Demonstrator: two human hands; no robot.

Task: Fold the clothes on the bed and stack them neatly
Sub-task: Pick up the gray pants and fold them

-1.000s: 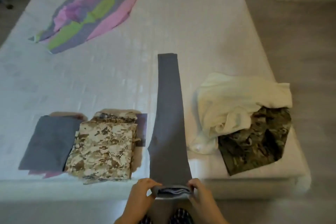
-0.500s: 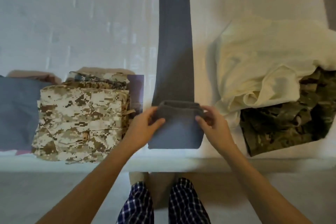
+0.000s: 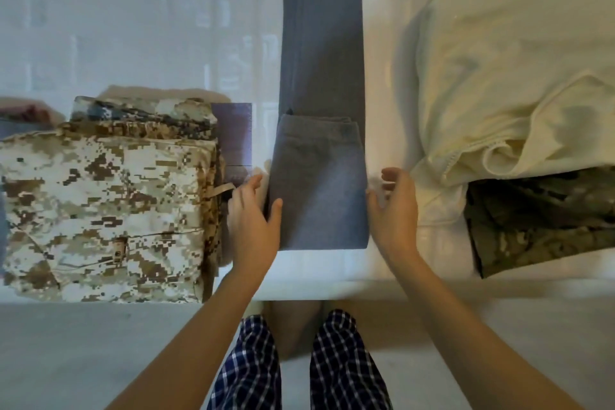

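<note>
Long grey trousers (image 3: 321,53) lie lengthwise on the white bed (image 3: 133,27), their near end folded over once into a flat panel. My left hand (image 3: 254,220) sits at the panel's left edge, thumb on top of the cloth and fingers along its side. My right hand (image 3: 394,210) is at the panel's right edge with relaxed fingers, holding nothing. A folded tan camouflage garment (image 3: 103,203) tops a stack on the left. On the right, a crumpled cream cloth (image 3: 506,76) lies over a dark camouflage garment (image 3: 539,220).
A purple folded piece (image 3: 234,133) peeks out beside the tan stack. The bed's near edge (image 3: 332,286) runs just below the hands. My legs in blue checked trousers (image 3: 253,366) stand against it on a grey floor (image 3: 66,359).
The trousers' near end was lifted and folded away from me onto the leg. Both hands then let go and slid back to the sides of the fold. The camera tilted down and closer.
</note>
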